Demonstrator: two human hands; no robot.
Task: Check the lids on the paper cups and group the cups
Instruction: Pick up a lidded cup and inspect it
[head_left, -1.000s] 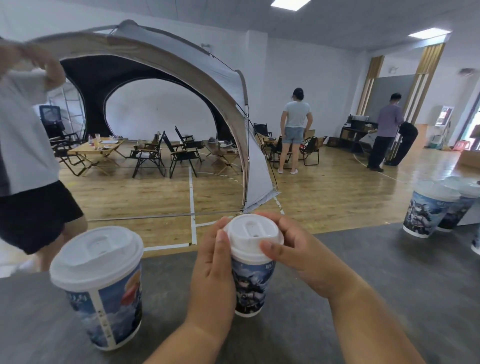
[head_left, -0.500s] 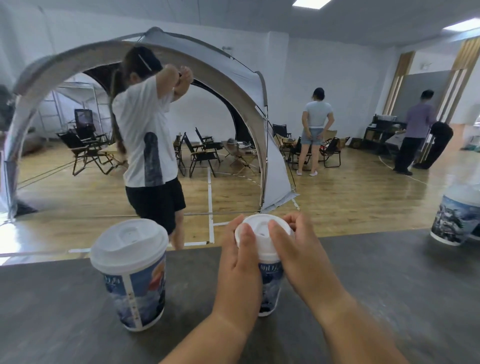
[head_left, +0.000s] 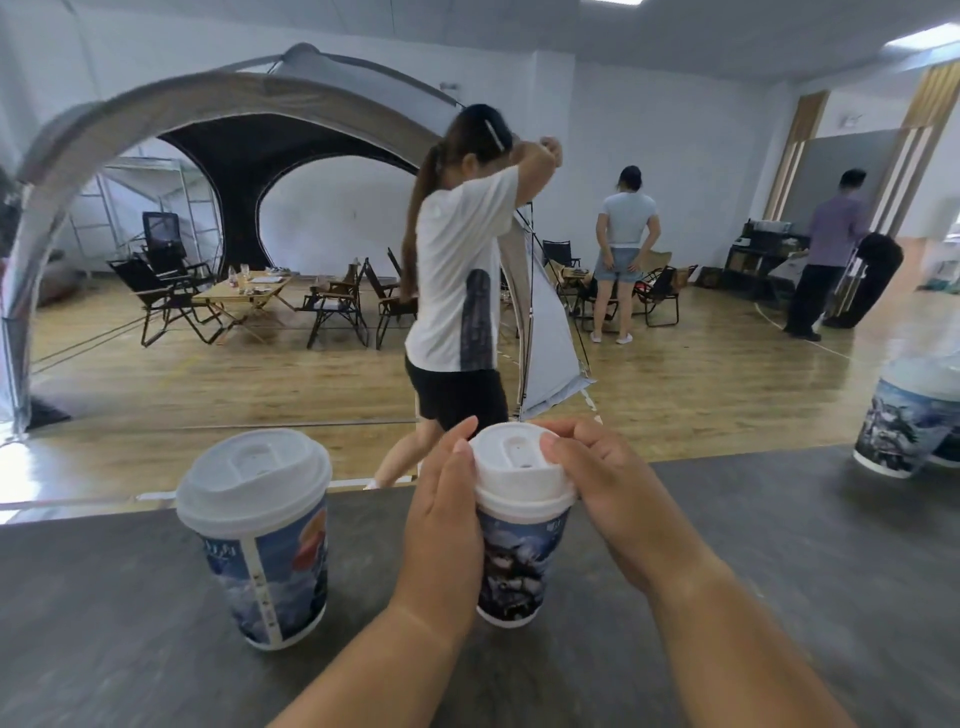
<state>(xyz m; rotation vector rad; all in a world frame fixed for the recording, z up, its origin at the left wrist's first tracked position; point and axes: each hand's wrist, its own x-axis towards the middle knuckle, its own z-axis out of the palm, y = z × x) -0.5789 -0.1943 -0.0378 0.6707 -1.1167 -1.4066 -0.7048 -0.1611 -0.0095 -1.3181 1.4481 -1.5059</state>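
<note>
On the grey table (head_left: 156, 597), left hand (head_left: 447, 525) grips the middle cup (head_left: 519, 566), right hand (head_left: 608, 499) pinches its lid (head_left: 514, 467). Lopsided pressing could tip it

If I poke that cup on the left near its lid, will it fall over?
Probably, if it is empty: the left paper cup is tall, with a base narrower than its white lid, so a high push could tip it. Being paper, it likely squashes easily. How full it is cannot be seen.

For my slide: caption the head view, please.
Left hand and right hand hold a lidded cup on a table; second cup stands left.
</note>
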